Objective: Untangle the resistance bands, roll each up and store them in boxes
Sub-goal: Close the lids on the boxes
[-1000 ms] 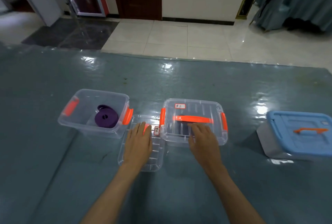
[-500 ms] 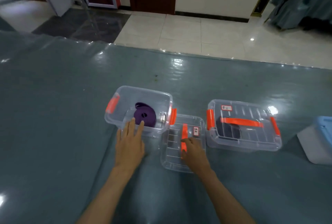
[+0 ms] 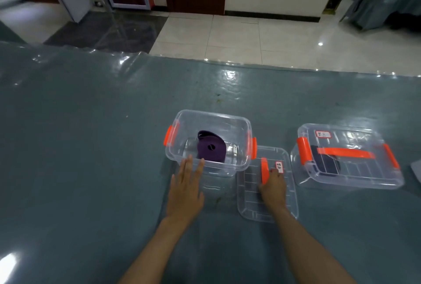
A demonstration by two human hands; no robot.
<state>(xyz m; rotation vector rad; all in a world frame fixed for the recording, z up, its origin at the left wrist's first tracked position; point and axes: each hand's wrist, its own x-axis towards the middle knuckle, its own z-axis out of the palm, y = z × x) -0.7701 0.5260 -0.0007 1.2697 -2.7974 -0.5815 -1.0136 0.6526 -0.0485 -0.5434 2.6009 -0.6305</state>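
An open clear box (image 3: pixel 241 124) with orange latches holds a rolled purple band (image 3: pixel 211 150). My left hand (image 3: pixel 185 190) lies flat with straight fingers, its tips touching the box's near wall. Beside the box lies its clear lid (image 3: pixel 255 206), flat on the table. My right hand (image 3: pixel 272 187) rests on the lid and its fingers curl round the lid's orange handle (image 3: pixel 263 168). To the right stands a closed clear box (image 3: pixel 350 174) with an orange handle and a dark rolled band (image 3: pixel 328 165) inside.
The table has a glossy teal cover (image 3: pixel 91 158). A corner of a grey box (image 3: pixel 416 170) shows at the right edge. Beyond the table's far edge is a tiled floor.
My left hand left the lid and went to the open box's near wall. My right hand left the closed box and took the lid's orange handle. The view shifted left.
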